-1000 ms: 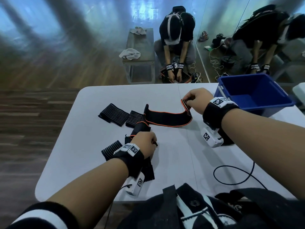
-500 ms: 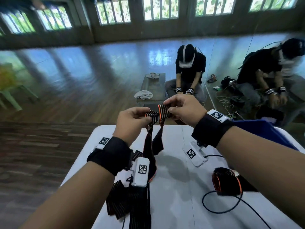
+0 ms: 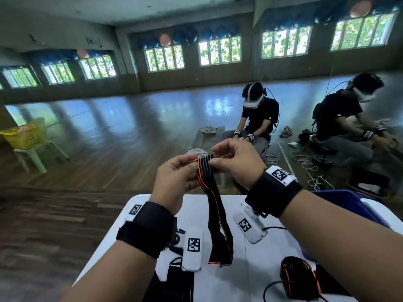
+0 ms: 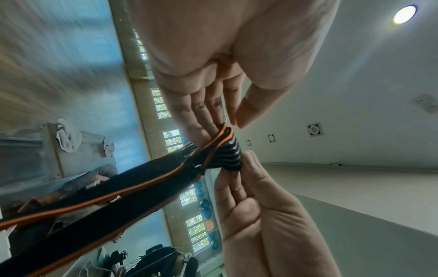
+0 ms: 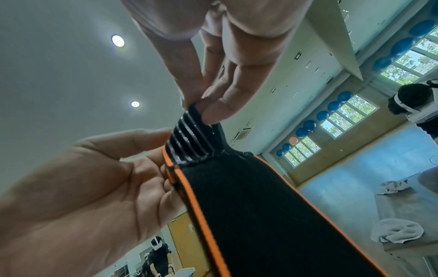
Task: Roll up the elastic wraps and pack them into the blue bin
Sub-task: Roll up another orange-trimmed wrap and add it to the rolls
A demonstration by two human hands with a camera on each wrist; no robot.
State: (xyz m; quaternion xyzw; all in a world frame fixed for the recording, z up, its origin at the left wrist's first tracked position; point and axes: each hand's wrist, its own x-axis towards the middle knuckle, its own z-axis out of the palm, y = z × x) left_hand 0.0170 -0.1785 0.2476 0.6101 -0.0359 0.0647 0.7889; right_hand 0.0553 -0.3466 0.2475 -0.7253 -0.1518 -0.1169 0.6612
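I hold a black elastic wrap (image 3: 214,205) with orange edging in the air above the white table (image 3: 246,277). My left hand (image 3: 194,164) pinches one side of its striped top end, and my right hand (image 3: 214,159) pinches the other side. The rest hangs down doubled, its lower fold just above the table. In the left wrist view the wrap (image 4: 142,187) runs from my left hand (image 4: 225,121) down to the lower left. In the right wrist view my right hand (image 5: 201,110) grips the wrap (image 5: 249,206) by its striped end. The blue bin (image 3: 349,203) sits at the table's right, mostly behind my right forearm.
A rolled wrap (image 3: 298,277) lies on the table at the lower right beside a black cable (image 3: 270,288). Flat black wraps (image 3: 178,280) lie under my left wrist. Two seated people are beyond the table on the wooden floor. A yellow basket (image 3: 24,136) stands far left.
Both hands lifted the wrap off the table and brought its two ends together in the air. It now hangs doubled. The head view tilted up toward the room.
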